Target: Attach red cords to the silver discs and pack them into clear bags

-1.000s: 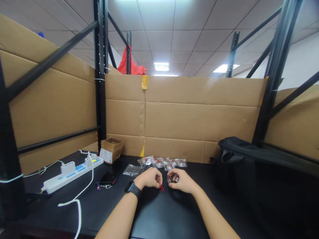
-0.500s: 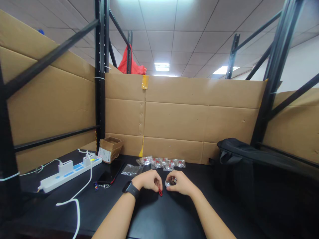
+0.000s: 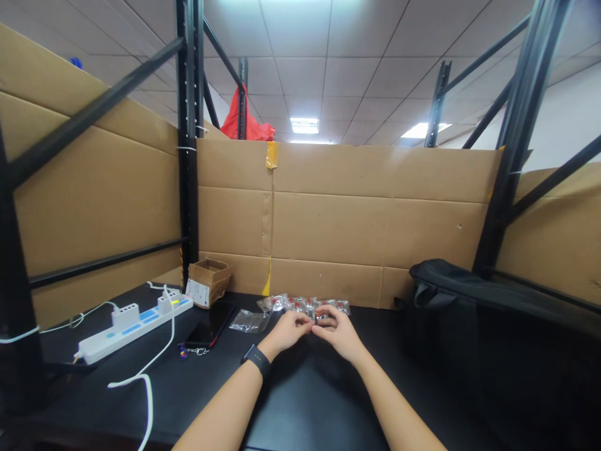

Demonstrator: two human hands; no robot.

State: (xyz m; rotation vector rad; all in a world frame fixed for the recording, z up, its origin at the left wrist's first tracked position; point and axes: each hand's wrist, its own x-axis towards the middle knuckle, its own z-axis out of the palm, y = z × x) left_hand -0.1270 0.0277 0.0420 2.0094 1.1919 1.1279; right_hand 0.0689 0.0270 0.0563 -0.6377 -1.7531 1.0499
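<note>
My left hand (image 3: 291,331), with a dark watch (image 3: 256,361) on its wrist, has its thumb and fingers pinched together; what they hold is too small to make out. Its fingertips meet those of my right hand (image 3: 335,332). The right fingers curl round a small shiny object, mostly hidden behind them. Just beyond both hands, several small clear packets (image 3: 278,303) with red and silvery contents lie in a row. A flat clear plastic bag (image 3: 248,321) rests on the black table (image 3: 300,413) left of my left hand.
At the left are a white power strip (image 3: 136,329) with cables, a dark phone (image 3: 206,332) with a charm, and an open cardboard box (image 3: 209,282). A large black bag (image 3: 493,326) stands at the right. Cardboard panels (image 3: 328,219) and dark metal posts surround the table.
Both hands have moved forward towards the packets, and their fingertips have come together. The red loop seen under my left fingers earlier no longer shows.
</note>
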